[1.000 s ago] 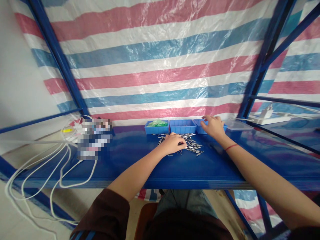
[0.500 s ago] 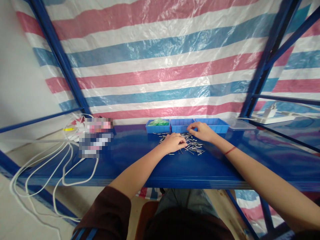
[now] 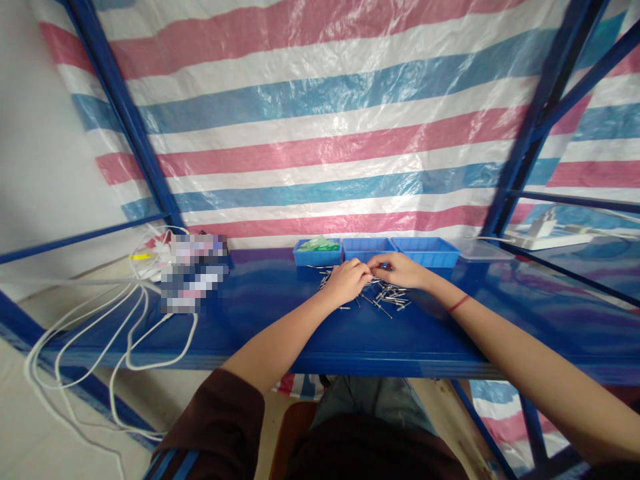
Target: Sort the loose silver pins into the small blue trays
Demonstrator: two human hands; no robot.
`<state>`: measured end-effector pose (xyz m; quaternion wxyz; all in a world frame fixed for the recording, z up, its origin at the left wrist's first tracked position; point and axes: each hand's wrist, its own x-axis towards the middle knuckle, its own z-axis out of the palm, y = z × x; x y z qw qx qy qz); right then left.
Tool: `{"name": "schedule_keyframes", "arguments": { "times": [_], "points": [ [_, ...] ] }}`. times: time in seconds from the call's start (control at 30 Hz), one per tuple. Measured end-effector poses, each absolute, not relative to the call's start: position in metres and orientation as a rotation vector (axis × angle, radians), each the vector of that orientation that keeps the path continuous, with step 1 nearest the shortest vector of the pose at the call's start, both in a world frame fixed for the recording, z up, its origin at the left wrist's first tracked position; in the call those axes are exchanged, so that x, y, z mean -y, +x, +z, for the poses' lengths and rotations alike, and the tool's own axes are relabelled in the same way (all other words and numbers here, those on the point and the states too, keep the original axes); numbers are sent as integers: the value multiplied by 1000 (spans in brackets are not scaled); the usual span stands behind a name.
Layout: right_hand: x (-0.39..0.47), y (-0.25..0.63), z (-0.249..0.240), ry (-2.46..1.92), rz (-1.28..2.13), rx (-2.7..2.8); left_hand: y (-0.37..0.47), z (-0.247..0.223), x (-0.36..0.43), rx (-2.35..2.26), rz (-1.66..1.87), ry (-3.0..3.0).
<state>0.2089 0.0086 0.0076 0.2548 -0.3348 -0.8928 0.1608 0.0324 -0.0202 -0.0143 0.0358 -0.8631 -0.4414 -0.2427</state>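
A loose pile of thin metal blind rivets (image 3: pixel 393 295) lies on the blue shelf top. Over the pile's left part is my left hand (image 3: pixel 346 280), its fingers curled together. My right hand (image 3: pixel 397 270) comes in from the right, thumb and fingers pinched, meeting the left fingertips just above the rivets. What either hand holds is hidden or too small to see. Directly behind the hands stands the middle blue bin (image 3: pixel 365 247), partly covered by my right hand.
Beside it are a left blue bin (image 3: pixel 317 257) with green plastic bags and a right blue bin (image 3: pixel 425 253). A clear plastic lid (image 3: pixel 484 251) and white power strip (image 3: pixel 560 237) sit rightward. White cables (image 3: pixel 131 347) hang over the shelf's left front edge. Blue posts frame both sides.
My right hand has moved from the middle bin's front edge toward me and left, joining my left hand. A few rivets at the pile's front lie differently.
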Motion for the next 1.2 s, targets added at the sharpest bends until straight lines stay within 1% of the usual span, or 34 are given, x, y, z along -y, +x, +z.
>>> {"name": "schedule_keyframes", "arguments": {
  "times": [0.2,0.33,0.43,0.57,0.7,0.93,1.2],
  "points": [
    [-9,208,6,-918,538,2352,31,-11,20,1469,-877,-2647],
    [-7,209,9,-976,592,2338,30,-11,15,1406,-1139,-2602],
    [-7,207,8,-905,717,2313,29,-11,13,1377,-1365,-2598],
    [-11,204,3,-823,842,2247,30,-10,11,1455,-1680,-2583],
    [-14,204,-1,-790,864,2214,31,-8,10,1509,-1911,-2587],
    [-10,201,2,-747,863,2198,30,-8,8,1393,-2008,-2650],
    [-9,202,9,-872,603,1970,28,-9,5,1410,-1961,-2556]
  ]
}}
